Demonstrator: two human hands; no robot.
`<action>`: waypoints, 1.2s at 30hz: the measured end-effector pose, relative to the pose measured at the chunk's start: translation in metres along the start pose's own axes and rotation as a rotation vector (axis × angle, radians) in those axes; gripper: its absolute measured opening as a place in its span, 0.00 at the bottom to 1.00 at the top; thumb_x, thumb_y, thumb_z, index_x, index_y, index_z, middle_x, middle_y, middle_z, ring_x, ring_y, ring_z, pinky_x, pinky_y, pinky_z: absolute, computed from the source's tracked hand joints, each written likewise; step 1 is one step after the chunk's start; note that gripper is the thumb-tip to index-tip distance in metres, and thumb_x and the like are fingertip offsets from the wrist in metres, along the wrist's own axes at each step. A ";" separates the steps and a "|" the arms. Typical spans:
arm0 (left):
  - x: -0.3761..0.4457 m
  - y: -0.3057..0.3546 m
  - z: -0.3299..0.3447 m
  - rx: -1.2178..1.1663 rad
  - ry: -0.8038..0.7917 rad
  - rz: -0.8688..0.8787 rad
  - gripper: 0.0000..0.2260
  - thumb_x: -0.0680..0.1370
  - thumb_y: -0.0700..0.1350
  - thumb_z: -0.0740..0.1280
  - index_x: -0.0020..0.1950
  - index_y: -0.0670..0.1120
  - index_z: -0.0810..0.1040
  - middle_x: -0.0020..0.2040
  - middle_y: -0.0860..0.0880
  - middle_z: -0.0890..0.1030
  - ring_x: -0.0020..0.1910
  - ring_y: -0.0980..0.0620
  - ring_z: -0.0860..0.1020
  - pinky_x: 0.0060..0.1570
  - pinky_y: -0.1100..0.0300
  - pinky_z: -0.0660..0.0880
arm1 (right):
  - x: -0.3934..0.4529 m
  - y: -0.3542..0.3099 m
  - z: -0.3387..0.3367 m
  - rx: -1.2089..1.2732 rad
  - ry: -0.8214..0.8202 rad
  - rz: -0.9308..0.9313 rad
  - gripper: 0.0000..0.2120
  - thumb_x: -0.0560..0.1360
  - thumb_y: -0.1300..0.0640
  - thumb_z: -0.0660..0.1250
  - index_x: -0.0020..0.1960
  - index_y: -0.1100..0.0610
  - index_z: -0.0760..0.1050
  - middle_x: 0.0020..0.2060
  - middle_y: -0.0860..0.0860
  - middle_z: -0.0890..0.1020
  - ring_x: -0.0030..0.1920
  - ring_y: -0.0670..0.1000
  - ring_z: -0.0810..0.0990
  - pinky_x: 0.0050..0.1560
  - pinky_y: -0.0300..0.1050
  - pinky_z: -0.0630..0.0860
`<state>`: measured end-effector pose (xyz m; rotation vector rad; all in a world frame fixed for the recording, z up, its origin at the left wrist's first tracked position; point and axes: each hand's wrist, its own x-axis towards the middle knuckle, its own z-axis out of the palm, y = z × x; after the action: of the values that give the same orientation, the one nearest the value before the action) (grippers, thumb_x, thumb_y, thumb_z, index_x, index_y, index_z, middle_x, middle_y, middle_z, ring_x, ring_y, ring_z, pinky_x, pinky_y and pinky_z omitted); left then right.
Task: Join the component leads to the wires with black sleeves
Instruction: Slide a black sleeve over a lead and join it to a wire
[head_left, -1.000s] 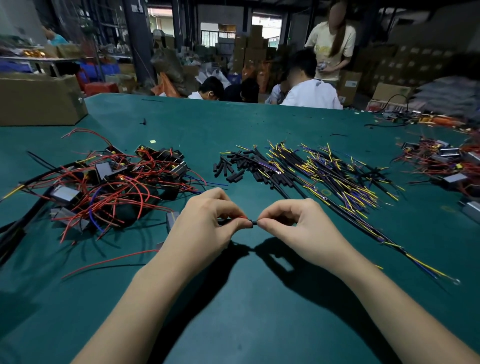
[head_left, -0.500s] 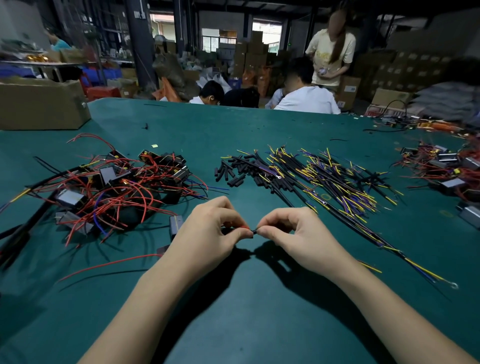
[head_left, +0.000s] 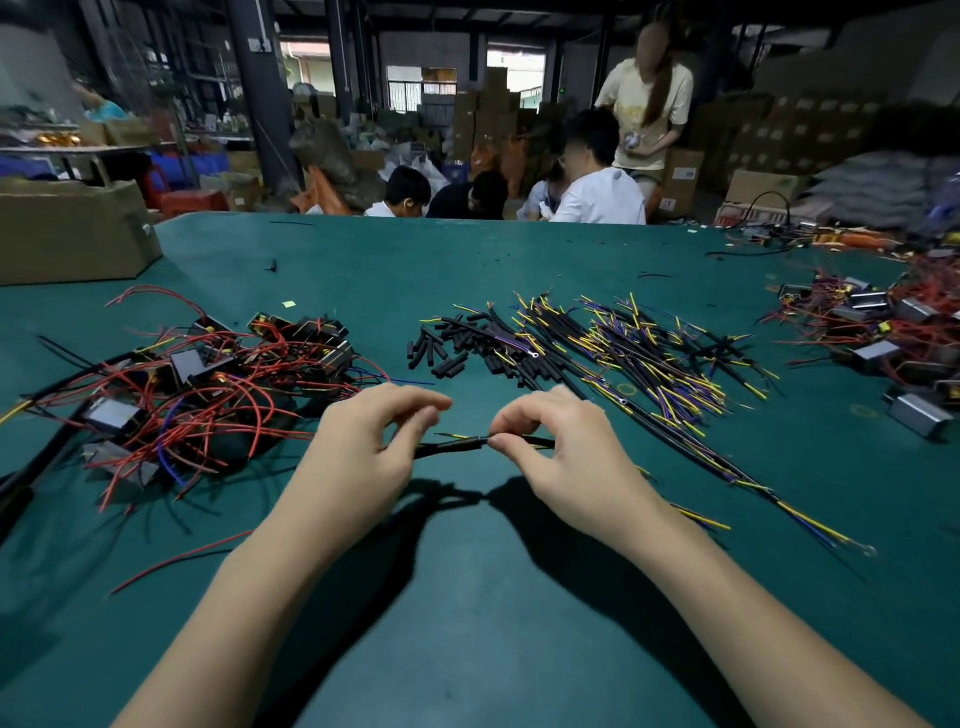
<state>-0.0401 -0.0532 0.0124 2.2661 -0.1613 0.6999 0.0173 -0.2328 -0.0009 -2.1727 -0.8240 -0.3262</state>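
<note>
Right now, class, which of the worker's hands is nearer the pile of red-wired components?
Left. The left hand sits just beside the pile's near edge, almost touching its red wires. The right hand lies farther off, beyond the left hand.

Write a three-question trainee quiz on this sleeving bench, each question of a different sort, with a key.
1. True or false: the loose black sleeves lie left of the red-wired component pile.
2. Multiple choice: the right hand pinches A) a red wire, B) a black sleeved wire, C) a cardboard box.
3. Fill in: the bared lead tip showing between the hands is ____ in colour.

Key: 1 false, they lie to its right. 2 B. 3 yellow. The left hand holds the other end of the same piece above the green table.
</note>
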 end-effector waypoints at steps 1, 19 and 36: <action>0.000 -0.003 -0.002 0.027 -0.042 -0.023 0.06 0.77 0.41 0.68 0.51 0.47 0.83 0.46 0.54 0.83 0.46 0.63 0.78 0.48 0.73 0.69 | 0.000 0.000 0.000 -0.043 0.004 -0.017 0.03 0.75 0.56 0.69 0.43 0.50 0.78 0.38 0.39 0.77 0.48 0.45 0.71 0.54 0.41 0.63; -0.004 -0.012 0.011 0.048 -0.222 -0.109 0.13 0.76 0.49 0.69 0.60 0.51 0.81 0.43 0.48 0.81 0.44 0.50 0.77 0.49 0.55 0.72 | 0.001 0.006 0.000 -0.084 0.083 -0.112 0.02 0.74 0.59 0.71 0.42 0.54 0.81 0.38 0.44 0.79 0.44 0.48 0.70 0.46 0.38 0.68; -0.004 0.025 -0.116 0.408 0.118 -0.173 0.09 0.77 0.48 0.67 0.51 0.46 0.84 0.43 0.41 0.83 0.44 0.40 0.78 0.47 0.51 0.76 | 0.029 -0.070 0.025 0.050 0.241 -0.144 0.10 0.73 0.61 0.71 0.55 0.57 0.78 0.48 0.48 0.77 0.47 0.47 0.72 0.55 0.40 0.69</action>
<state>-0.1022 0.0086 0.0924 2.5737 0.2543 0.8290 -0.0069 -0.1670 0.0367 -1.9840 -0.8425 -0.6207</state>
